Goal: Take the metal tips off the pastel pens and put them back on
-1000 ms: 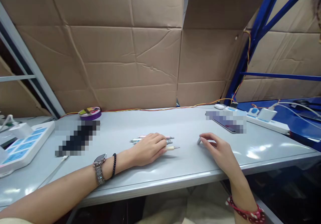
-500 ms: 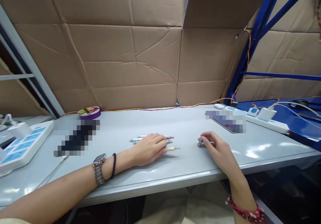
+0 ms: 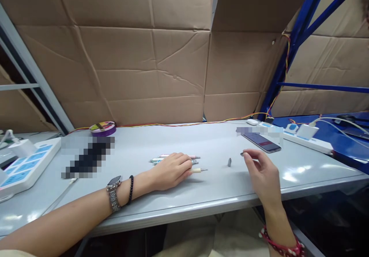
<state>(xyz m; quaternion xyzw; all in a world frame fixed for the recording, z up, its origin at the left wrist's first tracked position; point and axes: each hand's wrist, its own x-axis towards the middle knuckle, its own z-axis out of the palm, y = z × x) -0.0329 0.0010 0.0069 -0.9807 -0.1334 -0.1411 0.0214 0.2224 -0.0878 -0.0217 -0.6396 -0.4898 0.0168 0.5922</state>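
Observation:
My left hand lies on the table with its fingers curled over a cream pen, whose thin metal tip points right. Several slim pens, among them a pink one and a blue one, lie side by side, partly hidden beneath that hand. My right hand is raised slightly above the table, thumb and forefinger pinching a small dark grey piece, mostly covered by the fingertips. A similar small grey piece sits on the table between both hands; its exact kind is too small to tell.
A phone lies at the back right beside a power strip. To the left are a blurred dark object, a purple tape roll and another power strip. Cardboard stands behind the table.
My right hand has moved right, away from the grey piece on the table, with a small dark piece pinched in its fingertips. My left hand has stayed in place.

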